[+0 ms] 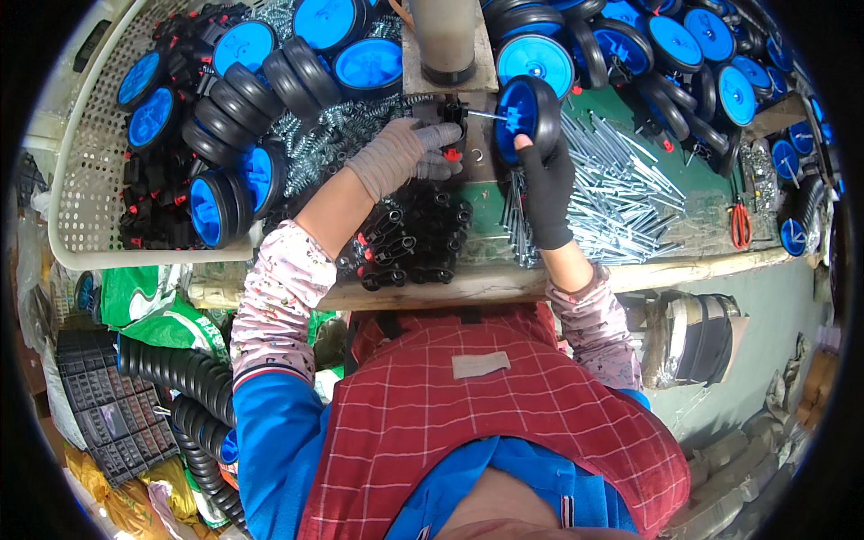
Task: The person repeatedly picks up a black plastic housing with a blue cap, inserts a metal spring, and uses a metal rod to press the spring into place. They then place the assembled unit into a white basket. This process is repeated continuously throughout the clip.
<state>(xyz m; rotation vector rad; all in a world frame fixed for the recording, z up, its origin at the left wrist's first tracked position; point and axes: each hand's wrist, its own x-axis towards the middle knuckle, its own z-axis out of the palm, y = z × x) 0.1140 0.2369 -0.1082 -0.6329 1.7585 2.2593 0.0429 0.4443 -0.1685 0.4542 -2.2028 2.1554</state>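
My left hand [400, 157], in a grey glove, is closed on a black plastic bracket [453, 113] with a red tab below the metal post. My right hand [546, 184], in a black glove, grips a blue wheel with a black tyre [540, 112] by its lower rim, thumb bare at the tip. Between the two, a thin metal rod [486, 114] runs from the wheel's hub to the bracket. Whether its end sits inside the bracket I cannot tell. Black brackets [405, 238] lie heaped beneath my left hand, and long metal pins [616, 193] are spread beside my right.
A white perforated basket [76, 189] at left holds wheels, springs [333, 135] and black parts. More blue wheels [675, 40] pile up at the far right. Red-handled scissors [740, 225] lie near the table's right edge. The metal post [445, 36] stands at the back middle.
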